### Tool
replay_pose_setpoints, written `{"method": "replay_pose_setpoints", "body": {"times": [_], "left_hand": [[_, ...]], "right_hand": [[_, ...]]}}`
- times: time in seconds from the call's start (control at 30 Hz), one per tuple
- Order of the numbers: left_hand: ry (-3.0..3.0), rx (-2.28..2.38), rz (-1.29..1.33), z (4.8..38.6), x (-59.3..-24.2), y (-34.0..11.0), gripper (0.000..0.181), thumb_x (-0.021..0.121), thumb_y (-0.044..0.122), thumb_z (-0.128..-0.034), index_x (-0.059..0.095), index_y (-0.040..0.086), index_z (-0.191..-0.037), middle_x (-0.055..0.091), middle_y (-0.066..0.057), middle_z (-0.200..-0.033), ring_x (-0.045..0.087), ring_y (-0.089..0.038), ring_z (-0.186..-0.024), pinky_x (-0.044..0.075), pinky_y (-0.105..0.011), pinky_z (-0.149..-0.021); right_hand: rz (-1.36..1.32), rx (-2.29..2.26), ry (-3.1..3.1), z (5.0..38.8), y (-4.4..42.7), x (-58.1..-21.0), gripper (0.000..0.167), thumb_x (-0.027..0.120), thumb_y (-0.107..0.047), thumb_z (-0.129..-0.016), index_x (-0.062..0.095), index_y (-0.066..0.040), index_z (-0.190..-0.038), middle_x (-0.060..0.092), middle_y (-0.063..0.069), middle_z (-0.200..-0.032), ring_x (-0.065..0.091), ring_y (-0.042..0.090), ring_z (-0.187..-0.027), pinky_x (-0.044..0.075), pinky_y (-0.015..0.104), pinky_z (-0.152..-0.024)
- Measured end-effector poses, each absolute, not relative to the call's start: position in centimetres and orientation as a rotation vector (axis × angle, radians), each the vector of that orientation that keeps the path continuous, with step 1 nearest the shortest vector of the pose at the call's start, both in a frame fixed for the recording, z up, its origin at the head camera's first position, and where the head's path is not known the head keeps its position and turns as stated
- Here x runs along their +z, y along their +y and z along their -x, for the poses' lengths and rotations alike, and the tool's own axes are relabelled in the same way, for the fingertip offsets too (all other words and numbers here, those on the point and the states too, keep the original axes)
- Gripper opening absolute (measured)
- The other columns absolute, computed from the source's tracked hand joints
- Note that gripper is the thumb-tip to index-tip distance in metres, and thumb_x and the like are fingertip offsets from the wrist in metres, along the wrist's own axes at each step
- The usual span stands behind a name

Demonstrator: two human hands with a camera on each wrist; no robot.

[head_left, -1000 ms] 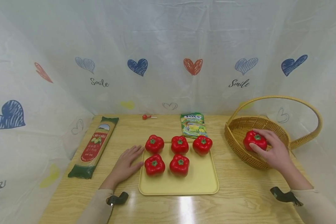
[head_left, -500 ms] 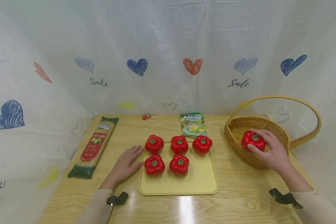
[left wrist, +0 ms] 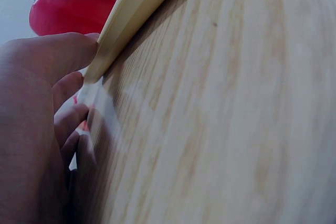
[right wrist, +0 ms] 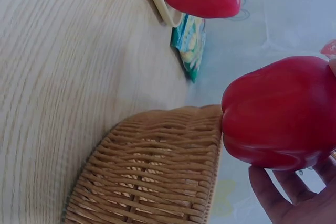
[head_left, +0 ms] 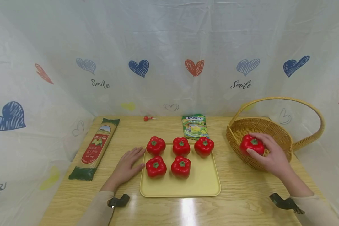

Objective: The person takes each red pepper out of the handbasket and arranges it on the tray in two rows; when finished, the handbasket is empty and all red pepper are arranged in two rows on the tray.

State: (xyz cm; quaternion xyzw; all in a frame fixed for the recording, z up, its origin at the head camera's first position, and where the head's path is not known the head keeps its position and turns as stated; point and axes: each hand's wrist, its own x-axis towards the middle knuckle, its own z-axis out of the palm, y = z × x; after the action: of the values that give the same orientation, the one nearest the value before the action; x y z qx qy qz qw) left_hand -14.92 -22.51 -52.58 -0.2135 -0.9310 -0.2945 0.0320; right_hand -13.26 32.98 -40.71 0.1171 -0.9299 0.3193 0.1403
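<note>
My right hand [head_left: 274, 157] grips a red bell pepper [head_left: 252, 144] between thumb and fingers, over the near left rim of the wicker basket [head_left: 271, 127]. In the right wrist view the held pepper [right wrist: 283, 114] is beside the basket's woven rim [right wrist: 173, 116]. Several red bell peppers [head_left: 181, 166] sit on the yellow tray [head_left: 192, 188], three along its back edge. My left hand [head_left: 127, 168] lies with fingers extended at the tray's left edge. In the left wrist view its thumb [left wrist: 79, 51] touches the tray's rim [left wrist: 118, 30].
A pasta packet [head_left: 94, 149] lies at the left of the wooden table [head_left: 237, 201]. At the back are a red lollipop [head_left: 146, 118] and a green candy bag [head_left: 195, 127], close behind the tray. The basket's tall handle [head_left: 279, 98] arches up at the right.
My right hand has moved slightly left with the bell pepper, from over the basket's inside to its left rim. My left hand and the peppers on the tray have stayed put.
</note>
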Motion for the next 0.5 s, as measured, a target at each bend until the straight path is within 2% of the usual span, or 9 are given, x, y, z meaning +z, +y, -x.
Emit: {"method": "replay_pose_setpoints", "body": {"times": [0.03, 0.13, 0.17, 0.23, 0.3, 0.5], "left_hand": [[-2.866, -0.907, 0.657, 14.9, -52.6, -22.5, 0.063, 0.063, 0.041, -0.0993, 0.046, 0.017, -0.155, 0.04, -0.008, -0.161, 0.028, -0.035, -0.151, 0.016, -0.055, -0.124], [-2.865, -0.91, 0.656, 14.9, -52.5, -22.5, 0.063, 0.063, 0.041, -0.0992, 0.046, 0.017, -0.155, 0.04, -0.008, -0.161, 0.028, -0.035, -0.151, 0.016, -0.055, -0.124], [-2.864, -0.91, 0.655, 14.9, -52.5, -22.5, 0.063, 0.063, 0.041, -0.0991, 0.046, 0.017, -0.155, 0.04, -0.009, -0.161, 0.028, -0.035, -0.151, 0.016, -0.055, -0.124], [-2.863, -0.91, 0.654, 14.8, -52.5, -22.5, 0.063, 0.063, 0.041, -0.0991, 0.047, 0.017, -0.155, 0.04, -0.009, -0.161, 0.028, -0.035, -0.151, 0.016, -0.055, -0.124], [-2.861, -0.908, 0.656, 14.8, -52.5, -22.5, 0.063, 0.063, 0.04, -0.099, 0.046, 0.016, -0.155, 0.04, -0.009, -0.16, 0.028, -0.035, -0.151, 0.016, -0.055, -0.124], [-2.86, -0.912, 0.661, 14.8, -52.4, -22.4, 0.063, 0.064, 0.04, -0.099, 0.046, 0.016, -0.154, 0.04, -0.01, -0.16, 0.028, -0.035, -0.151, 0.016, -0.055, -0.124]], "right_hand": [[-0.34, 0.922, -2.684, 13.2, 32.9, -40.7, 0.056, 0.08, -0.015, -0.087, 0.059, -0.011, -0.139, 0.055, 0.017, -0.133, 0.055, 0.035, -0.111, 0.05, 0.019, -0.078], [-0.354, 0.936, -2.669, 13.1, 32.7, -40.8, 0.055, 0.08, -0.014, -0.087, 0.059, -0.012, -0.138, 0.056, 0.015, -0.131, 0.052, 0.014, -0.112, 0.046, 0.009, -0.08], [-0.356, 0.941, -2.665, 13.1, 32.6, -40.9, 0.055, 0.08, -0.014, -0.087, 0.059, -0.012, -0.138, 0.056, 0.014, -0.13, 0.049, 0.006, -0.111, 0.041, 0.004, -0.079], [-0.365, 0.95, -2.657, 13.0, 32.5, -41.0, 0.056, 0.081, -0.014, -0.086, 0.059, -0.013, -0.138, 0.056, 0.013, -0.129, 0.043, -0.005, -0.108, 0.039, 0.002, -0.08], [-0.382, 0.967, -2.652, 13.0, 32.4, -41.1, 0.056, 0.081, -0.013, -0.086, 0.059, -0.013, -0.138, 0.056, 0.013, -0.129, 0.04, -0.009, -0.108, 0.038, 0.0, -0.081], [-0.415, 0.979, -2.656, 12.7, 31.7, -41.4, 0.056, 0.082, -0.013, -0.085, 0.06, -0.011, -0.137, 0.058, 0.012, -0.127, 0.042, -0.008, -0.109, 0.037, -0.001, -0.084]]}}
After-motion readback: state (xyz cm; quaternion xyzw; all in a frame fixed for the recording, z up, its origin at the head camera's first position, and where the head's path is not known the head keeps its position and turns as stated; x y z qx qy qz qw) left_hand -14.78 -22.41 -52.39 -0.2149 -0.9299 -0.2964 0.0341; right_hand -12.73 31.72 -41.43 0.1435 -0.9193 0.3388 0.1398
